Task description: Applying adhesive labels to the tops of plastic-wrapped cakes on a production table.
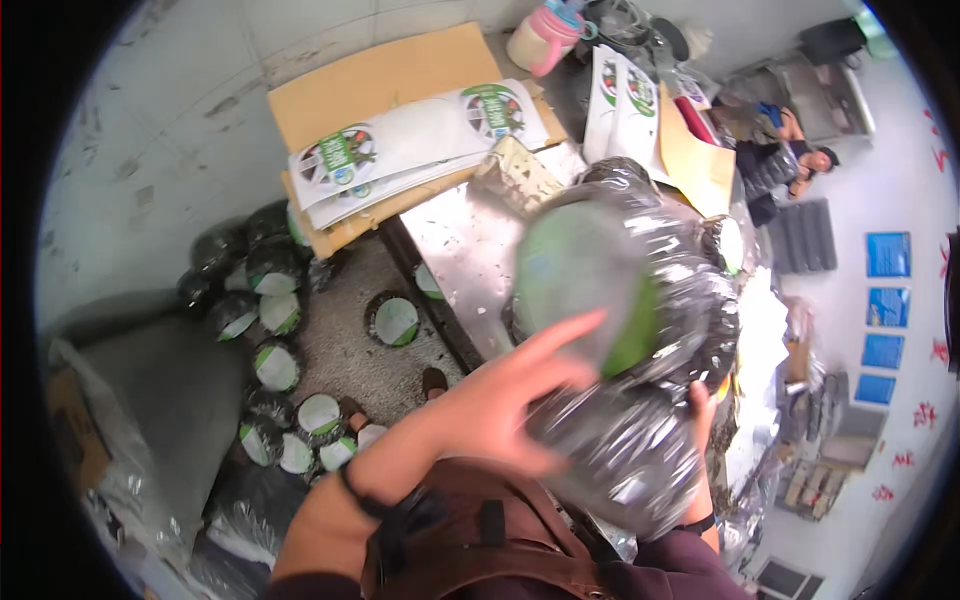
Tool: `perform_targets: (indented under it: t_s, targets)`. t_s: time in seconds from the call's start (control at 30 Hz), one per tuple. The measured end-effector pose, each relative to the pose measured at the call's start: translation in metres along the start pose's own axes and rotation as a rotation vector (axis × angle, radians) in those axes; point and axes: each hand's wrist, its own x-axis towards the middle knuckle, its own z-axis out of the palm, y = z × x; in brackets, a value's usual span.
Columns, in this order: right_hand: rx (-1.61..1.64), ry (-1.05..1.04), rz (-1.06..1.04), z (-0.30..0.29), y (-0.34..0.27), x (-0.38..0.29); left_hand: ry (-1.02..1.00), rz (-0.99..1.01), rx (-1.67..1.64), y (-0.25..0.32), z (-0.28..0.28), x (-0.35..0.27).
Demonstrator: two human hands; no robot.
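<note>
A large bundle wrapped in shiny black plastic film (675,292) is before me, partly above the metal worktop (465,247). A round label in pale grey-green and bright green (577,262) covers its near end, blurred by motion. My left hand (517,397) is at the lower edge of this label with fingers spread; blur hides whether it touches. On the far right side, my right hand (702,412) holds the bundle's black film, its thumb showing and its other fingers hidden.
Printed label sheets (420,142) lie on cardboard (390,82) at the back. Beside them stand a worn block (517,176) and a pink-lidded cup (544,41). Several labelled black bundles (277,364) sit on the floor at left. Another person (787,161) is seated at far right.
</note>
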Motion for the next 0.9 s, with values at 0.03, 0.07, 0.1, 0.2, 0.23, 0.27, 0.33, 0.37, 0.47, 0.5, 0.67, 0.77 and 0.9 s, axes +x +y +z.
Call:
perform_targets:
  t_s: [0.03,0.07,0.1,0.2,0.23,0.27,0.33,0.37,0.47,0.5,0.67,0.77,0.9]
  targets:
    - [0.012,-0.042,0.011,-0.034,0.010,0.004,0.056,0.027,0.001,-0.014,0.016,0.034]
    - [0.219,0.069,0.035,-0.034,0.014,0.014,0.198,0.114,-0.007,-0.045,0.035,0.064]
    - [0.414,0.190,0.075,-0.033,0.018,0.023,0.240,-0.114,-0.193,-0.054,0.050,0.094]
    - [0.499,0.393,0.241,-0.088,0.052,0.062,0.394,-0.524,-0.151,-0.076,0.082,0.156]
    - [0.486,0.441,0.255,-0.093,0.060,0.059,0.510,-0.495,-0.092,-0.080,0.092,0.161]
    - [0.469,0.493,0.257,-0.098,0.062,0.056,0.617,-0.459,-0.033,-0.082,0.101,0.161]
    - [0.332,0.614,0.258,-0.091,0.068,0.023,0.646,-0.318,0.093,-0.091,0.103,0.136]
    - [0.146,0.559,0.194,-0.075,0.068,-0.005,0.631,-0.189,0.168,-0.090,0.093,0.111]
    - [-0.183,-0.107,0.333,-0.018,0.055,-0.090,0.466,-0.031,0.326,-0.097,0.057,0.013]
    - [-0.219,-0.098,0.340,0.009,0.047,-0.100,0.496,-0.096,0.310,-0.113,0.052,-0.021]
    - [0.114,0.046,0.006,0.184,0.071,-0.010,0.854,-0.803,0.137,-0.208,0.013,-0.239]
    - [0.226,-0.418,0.086,0.139,0.082,-0.002,1.042,-0.944,0.507,-0.275,-0.014,-0.357]
    - [0.831,-1.396,0.462,0.263,0.145,-0.037,1.305,-1.157,0.385,-0.398,-0.051,-0.443]
